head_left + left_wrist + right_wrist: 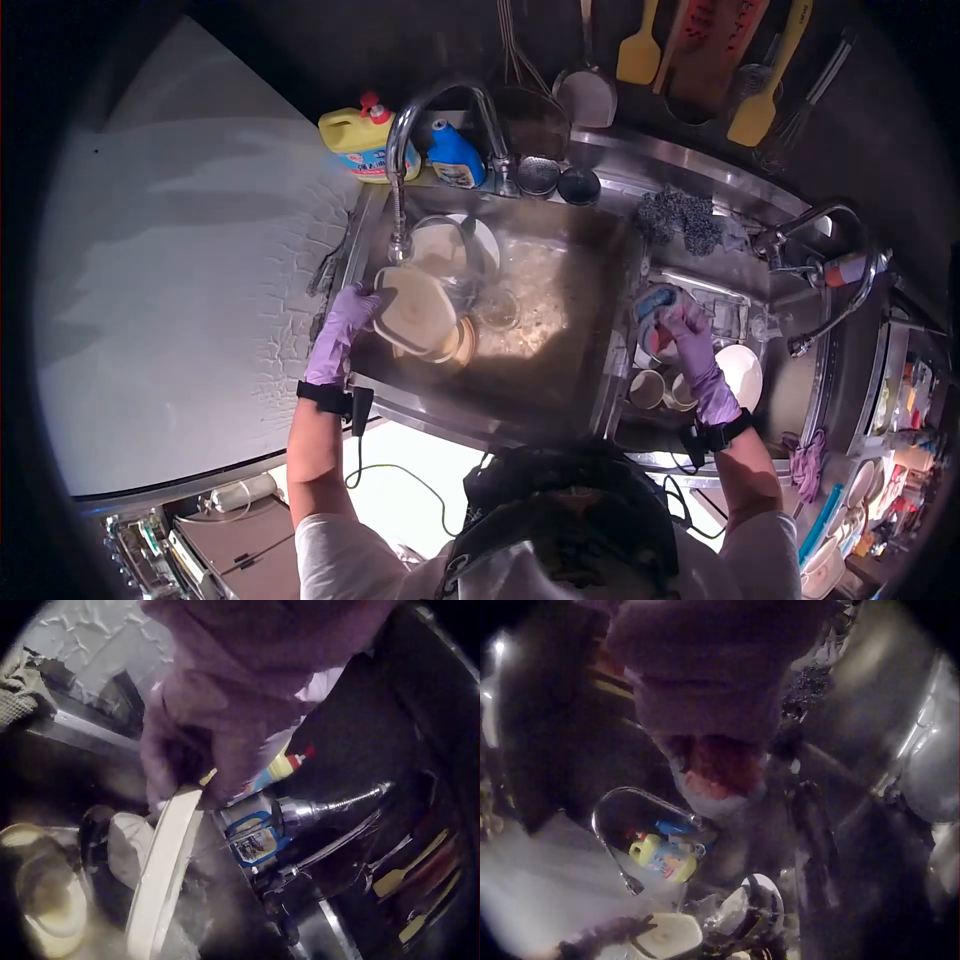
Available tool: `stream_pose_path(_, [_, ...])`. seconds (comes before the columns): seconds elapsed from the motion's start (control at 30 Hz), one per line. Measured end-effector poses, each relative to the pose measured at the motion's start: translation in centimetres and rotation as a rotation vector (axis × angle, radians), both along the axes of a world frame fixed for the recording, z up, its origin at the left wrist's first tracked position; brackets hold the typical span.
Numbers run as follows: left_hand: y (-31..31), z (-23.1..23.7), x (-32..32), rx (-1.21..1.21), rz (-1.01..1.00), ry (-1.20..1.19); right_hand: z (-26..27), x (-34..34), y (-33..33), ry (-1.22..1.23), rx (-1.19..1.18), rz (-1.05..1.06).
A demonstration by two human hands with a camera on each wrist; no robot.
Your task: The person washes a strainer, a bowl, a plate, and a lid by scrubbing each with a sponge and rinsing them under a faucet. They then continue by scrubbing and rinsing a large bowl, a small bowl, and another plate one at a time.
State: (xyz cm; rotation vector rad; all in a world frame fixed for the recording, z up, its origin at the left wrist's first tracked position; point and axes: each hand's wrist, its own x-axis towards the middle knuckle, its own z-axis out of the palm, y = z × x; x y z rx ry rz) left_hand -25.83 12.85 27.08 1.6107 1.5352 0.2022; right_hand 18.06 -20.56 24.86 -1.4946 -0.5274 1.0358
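My left hand (344,322), in a purple glove, grips the rim of a cream rectangular dish (416,310) at the left side of the large sink. In the left wrist view the dish (161,877) shows edge-on, pinched between thumb and fingers. Below and behind it lie a white plate (486,243), another pale dish (438,248) and an orange-rimmed bowl (462,345). My gloved right hand (696,350) is over the smaller right basin, holding a reddish thing with a pale edge (716,784); I cannot tell its kind. A blue pad (655,302) shows beside its fingertips.
A tall faucet (398,165) arches over the large sink, which holds cloudy water (540,290). Behind stand a yellow jug (350,135) and a blue bottle (456,157). White cups (647,389) and a white plate (741,375) sit in the right basin near a second faucet (868,270).
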Motion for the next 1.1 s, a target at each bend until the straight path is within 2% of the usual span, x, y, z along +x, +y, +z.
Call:
stream_pose_path(0.07, [-1.1, 2.1, 1.0, -0.02, 0.002, 0.081, 0.4, -0.6, 0.4, -0.005, 0.015, -0.029])
stream_pose_path(0.17, [-1.1, 1.0, 1.5, 0.032, -0.044, -0.176, 2.1, -1.8, 1.4, 0.213, 0.102, -0.038])
stream_pose_path(0.2, [-1.4, 0.5, 2.1, 0.107, -0.079, -0.161, 1.8, -2.1, 1.8, 0.209, 0.114, -0.015])
stream_pose_path(0.27, [-3.6, 2.5, 6.1, 0.257, -0.153, -0.135, 0.9, -2.8, 2.8, 0.199, 0.14, 0.028])
stream_pose_path(0.3, [-2.8, 0.0, 6.3, 0.625, -0.363, 0.111, 0.8, -3.0, 3.3, 0.132, 0.119, 0.064])
stream_pose_path(0.33, [-5.4, 3.6, 9.4, 0.642, -0.496, 0.308, 1.0, -3.6, 3.8, 0.064, 0.095, 0.095])
stream_pose_path(0.4, [-7.5, 4.1, 12.0, 0.878, -0.569, 0.108, 3.0, -5.0, 5.1, -0.056, 0.079, 0.194])
stream_pose_path(0.43, [-7.8, 3.6, 13.1, 0.808, -0.57, 0.135, 4.9, -6.1, 6.0, -0.107, 0.088, 0.264])
stream_pose_path(0.5, [-9.2, 4.1, 15.3, 0.812, -0.55, -0.011, 6.1, -8.3, 8.5, -0.19, 0.364, 0.338])
stream_pose_path(0.57, [-10.1, 5.2, 17.1, 0.768, -0.585, -0.141, 9.0, -8.8, 11.3, -1.195, 0.613, 0.356])
stream_pose_path(0.67, [-10.2, 4.7, 18.0, 0.75, -0.631, -0.31, 6.9, -9.0, 15.3, -1.024, 0.516, 0.387])
stream_pose_path(0.7, [-10.1, 4.9, 17.9, 0.735, -0.622, -0.401, 6.7, -8.4, 15.4, -0.931, 0.377, 0.454])
stream_pose_path(0.77, [-9.8, 4.9, 17.3, 0.414, -0.373, -0.645, 8.1, -7.9, 15.2, -0.727, 0.106, 0.574])
stream_pose_path(0.8, [-9.7, 5.0, 17.0, 0.249, -0.245, -0.754, 6.8, -7.8, 15.2, -0.734, 0.15, 0.493])
stream_pose_path(0.87, [-9.8, 4.9, 16.9, 0.166, -0.129, -0.883, 2.0, -7.1, 15.9, -0.756, 0.242, 0.342])
stream_pose_path(0.9, [-10.0, 4.7, 17.0, 0.147, -0.064, -0.914, -0.4, -6.8, 16.3, -0.631, 0.275, 0.332])
stream_pose_path(0.97, [-10.0, 4.3, 16.9, 0.122, 0.009, -0.914, -1.8, -6.6, 16.5, -0.376, 0.336, 0.305])
stream_pose_path(1.0, [-9.8, 4.1, 16.7, 0.116, 0.016, -0.887, -2.4, -6.2, 16.2, -0.482, 0.357, 0.314])
stream_pose_path(1.03, [-9.6, 3.8, 16.5, 0.109, 0.024, -0.86, 1.2, -6.2, 15.4, -0.589, 0.377, 0.322])
stream_pose_path(1.1, [-9.3, 3.3, 16.3, 0.054, -0.11, -0.735, 6.3, -6.7, 14.8, -0.791, 0.335, 0.372])
